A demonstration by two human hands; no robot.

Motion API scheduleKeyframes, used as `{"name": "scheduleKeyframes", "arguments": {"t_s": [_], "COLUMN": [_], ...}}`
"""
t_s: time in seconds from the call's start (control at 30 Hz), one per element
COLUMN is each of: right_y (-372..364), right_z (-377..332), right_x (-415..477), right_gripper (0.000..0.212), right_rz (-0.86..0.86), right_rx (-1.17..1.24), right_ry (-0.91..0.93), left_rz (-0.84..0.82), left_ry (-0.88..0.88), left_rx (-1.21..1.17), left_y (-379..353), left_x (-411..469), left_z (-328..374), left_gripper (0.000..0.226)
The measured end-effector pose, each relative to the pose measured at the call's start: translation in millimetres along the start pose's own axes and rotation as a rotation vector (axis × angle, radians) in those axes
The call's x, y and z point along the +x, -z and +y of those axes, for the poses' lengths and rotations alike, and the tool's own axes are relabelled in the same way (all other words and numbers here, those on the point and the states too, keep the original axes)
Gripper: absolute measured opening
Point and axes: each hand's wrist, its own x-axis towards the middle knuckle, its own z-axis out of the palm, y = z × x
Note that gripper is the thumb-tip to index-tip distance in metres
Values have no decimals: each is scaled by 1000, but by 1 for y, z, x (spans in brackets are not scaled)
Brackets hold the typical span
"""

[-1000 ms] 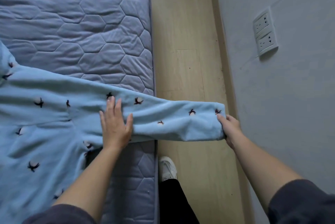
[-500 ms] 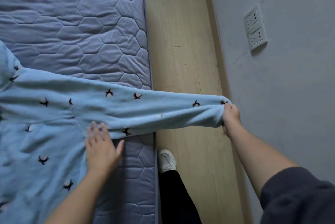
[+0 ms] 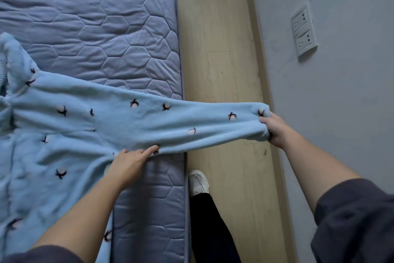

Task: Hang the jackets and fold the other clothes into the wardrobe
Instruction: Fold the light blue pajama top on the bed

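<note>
A light blue fleece garment [image 3: 64,134] with small dark and white motifs lies spread on the grey quilted mattress [image 3: 96,17]. One sleeve [image 3: 202,122] stretches out to the right, past the mattress edge and over the floor. My right hand [image 3: 274,129] grips the cuff end of that sleeve. At the sleeve's lower edge near the armpit, my left hand [image 3: 130,160] holds the fabric, its fingertips tucked under it. The garment's left part runs out of view.
A strip of light wooden floor [image 3: 223,49] runs between the mattress and a grey wall [image 3: 341,92] with a double socket [image 3: 302,31]. My white shoe [image 3: 198,181] and dark trouser leg stand beside the mattress edge.
My left hand slid from flat on top of the sleeve down to its lower edge and took hold there. My right hand kept its grip on the cuff.
</note>
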Motion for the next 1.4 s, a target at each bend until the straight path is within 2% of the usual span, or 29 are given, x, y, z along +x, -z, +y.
{"name": "scheduleKeyframes", "arguments": {"t_s": [0.07,0.1,0.17,0.23,0.3,0.33,0.4,0.43,0.53,0.63,0.73,0.77,0.87,0.93,1.03,1.13,1.27,1.4], "right_y": [-3,-4,-6,-5,0,4,13,19,32,41,39,39,35,31,23,13,-15,-56], "right_z": [3,4,6,6,6,5,2,1,-4,-8,-14,-16,-21,-28,-44,-60,-77,-73], "right_x": [-4,-5,-6,-5,-2,-1,1,2,7,12,14,14,10,1,-19,-47,-91,-125], "right_gripper": [46,48,54,57,55,55,55,54,47,38,34,35,41,38,40,48,19,27], "right_rz": [-45,-65,-109,-142,-164,-173,-214,-254,-388,-382,-372,-372,-396,-429,-528,-599,-593,-456], "right_rx": [-64,-91,-125,-132,-125,-127,-112,-79,68,214,242,238,163,128,131,171,110,-18], "right_ry": [26,27,10,-9,-19,-25,-50,-76,-142,-214,-252,-263,-293,-305,-285,-271,-244,-46], "left_rz": [104,95,-135,-223,-160,-95,5,-13,-85,-101,-215,-222,-186,-176,-98,-77,-190,-151], "left_ry": [113,207,329,186,-47,-55,173,204,-82,80,-292,-322,-65,87,230,328,317,384], "left_rx": [3,40,77,64,60,71,55,55,121,114,218,223,-19,-380,-970,-1328,-1512,-1684], "left_y": [4,3,-2,-17,-18,-16,-7,-6,-13,-9,-12,-9,6,21,58,95,130,144], "left_x": [0,0,-3,1,8,15,30,37,50,64,74,78,86,90,95,91,68,44], "left_z": [8,11,17,30,44,47,47,48,59,66,76,80,99,127,166,182,179,157], "left_gripper": [65,66,81,86,78,76,76,76,68,70,69,68,67,58,27,15,21,26]}}
